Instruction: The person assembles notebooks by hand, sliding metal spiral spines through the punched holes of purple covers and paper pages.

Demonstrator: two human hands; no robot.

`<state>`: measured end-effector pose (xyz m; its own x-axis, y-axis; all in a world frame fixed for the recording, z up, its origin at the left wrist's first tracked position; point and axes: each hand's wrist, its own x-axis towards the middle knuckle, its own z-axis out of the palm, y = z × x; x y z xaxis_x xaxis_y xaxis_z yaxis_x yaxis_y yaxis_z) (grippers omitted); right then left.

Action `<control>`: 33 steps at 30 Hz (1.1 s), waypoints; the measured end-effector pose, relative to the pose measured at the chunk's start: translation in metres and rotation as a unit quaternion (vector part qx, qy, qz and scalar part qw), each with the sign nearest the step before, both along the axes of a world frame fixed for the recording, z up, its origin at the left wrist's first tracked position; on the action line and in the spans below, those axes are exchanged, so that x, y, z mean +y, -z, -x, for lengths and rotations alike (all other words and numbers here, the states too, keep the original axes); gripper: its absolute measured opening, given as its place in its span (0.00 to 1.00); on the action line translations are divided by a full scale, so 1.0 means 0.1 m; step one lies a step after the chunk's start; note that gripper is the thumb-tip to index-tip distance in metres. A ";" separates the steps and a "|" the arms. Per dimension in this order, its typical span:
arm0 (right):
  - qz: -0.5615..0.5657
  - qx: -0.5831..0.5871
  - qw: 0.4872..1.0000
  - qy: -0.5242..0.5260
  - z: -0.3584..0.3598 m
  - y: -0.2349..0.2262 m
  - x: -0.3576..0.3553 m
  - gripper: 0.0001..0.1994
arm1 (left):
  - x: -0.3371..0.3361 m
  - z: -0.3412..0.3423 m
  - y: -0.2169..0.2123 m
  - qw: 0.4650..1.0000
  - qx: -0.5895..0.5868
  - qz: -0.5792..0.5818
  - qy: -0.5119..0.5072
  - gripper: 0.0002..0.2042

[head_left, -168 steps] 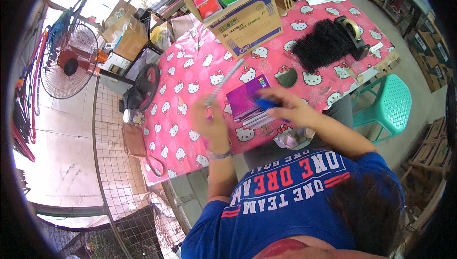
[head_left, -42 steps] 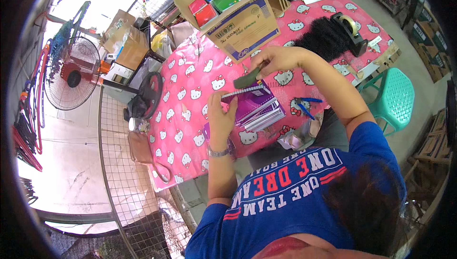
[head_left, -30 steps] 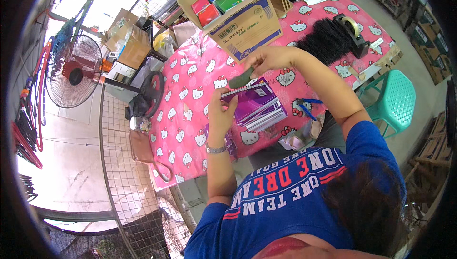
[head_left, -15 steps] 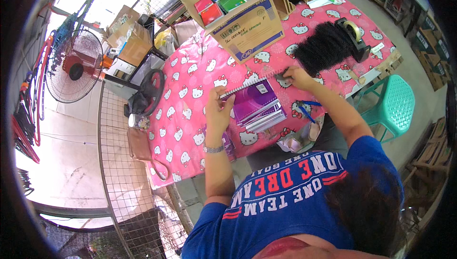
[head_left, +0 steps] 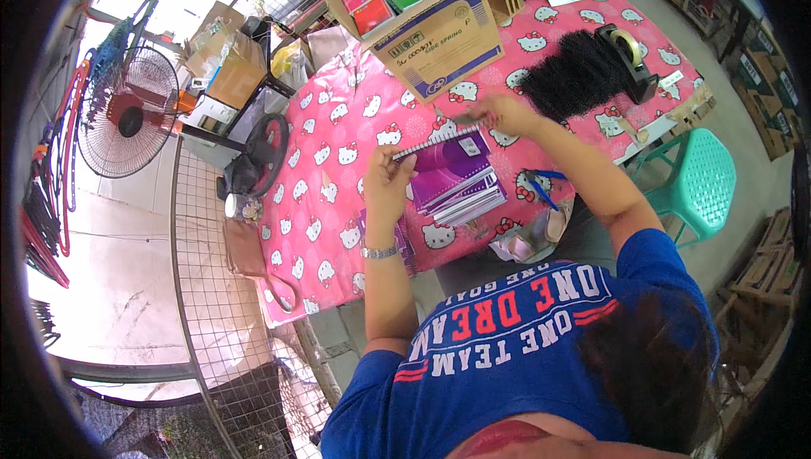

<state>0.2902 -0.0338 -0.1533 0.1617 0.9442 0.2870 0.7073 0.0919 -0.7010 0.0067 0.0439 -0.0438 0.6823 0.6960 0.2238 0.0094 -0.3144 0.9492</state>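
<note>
Since a second ago the purple spiral notebook (head_left: 439,145) has been lifted off the stack (head_left: 460,189) at the bench's near edge. Left hand (head_left: 387,180) and right hand (head_left: 498,111), apart, pinch its opposite ends; handling of this copy is underway.

There was only one view, from a camera worn on the person's head. It looked almost straight down, so the person's own blue shirt (head_left: 524,332) filled the bottom of the picture. The pink table (head_left: 338,163) sat in the middle, close below the camera. Past the table's far edge stood an open cardboard box (head_left: 422,11), near the top. A fan (head_left: 127,113) stood well off to the table's left, and a green stool (head_left: 697,184) to its right. Straight edges bent near the round dark rim.
</note>
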 end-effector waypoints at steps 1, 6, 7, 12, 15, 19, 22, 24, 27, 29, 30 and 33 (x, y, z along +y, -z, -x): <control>0.093 -0.094 0.991 -0.021 -0.11 0.36 -0.12 0.13 | 0.01 -0.07 -0.03 1.000 0.000 0.003 0.003 0.10; -0.054 -0.109 0.986 0.115 0.71 0.71 -0.87 0.22 | 0.00 0.29 0.05 0.992 0.049 -0.007 -0.115 0.11; -0.046 -0.110 0.986 0.113 0.84 0.70 -1.12 0.22 | -0.03 0.25 0.11 0.989 0.056 -0.025 -0.136 0.10; 0.046 -0.113 0.959 0.255 0.80 0.77 -1.68 0.23 | -0.29 -0.01 0.04 0.984 0.006 -0.111 -0.140 0.09; -0.074 0.042 0.959 0.269 0.90 0.00 -1.39 0.23 | -0.20 0.10 0.06 0.982 0.066 -0.097 -0.145 0.10; -0.216 -0.004 0.972 0.097 1.30 -0.92 -0.97 0.24 | -0.21 0.06 0.11 0.990 0.016 -0.066 -0.127 0.08; -0.200 -0.047 0.977 0.048 1.52 -1.10 -0.74 0.25 | -0.22 0.06 0.11 0.990 -0.041 -0.064 -0.121 0.07; -0.192 -0.064 0.979 0.039 1.57 -1.13 -0.67 0.25 | -0.18 0.11 0.16 0.992 -0.044 -0.050 -0.110 0.08; -0.158 -0.110 0.980 0.039 1.60 -1.18 -0.65 0.24 | -0.14 0.16 0.23 0.991 -0.017 -0.065 -0.117 0.09; -0.186 -0.144 0.971 0.036 1.61 -1.19 -0.65 0.22 | -0.11 0.19 0.29 0.983 0.003 -0.112 -0.144 0.10; -0.185 -0.146 0.971 0.040 1.60 -1.16 -0.65 0.22 | -0.14 0.15 0.26 0.984 0.002 -0.111 -0.139 0.10; -0.136 0.017 0.991 0.003 1.59 -0.99 -0.59 0.19 | -0.27 0.09 0.14 0.957 0.016 -0.223 -0.186 0.09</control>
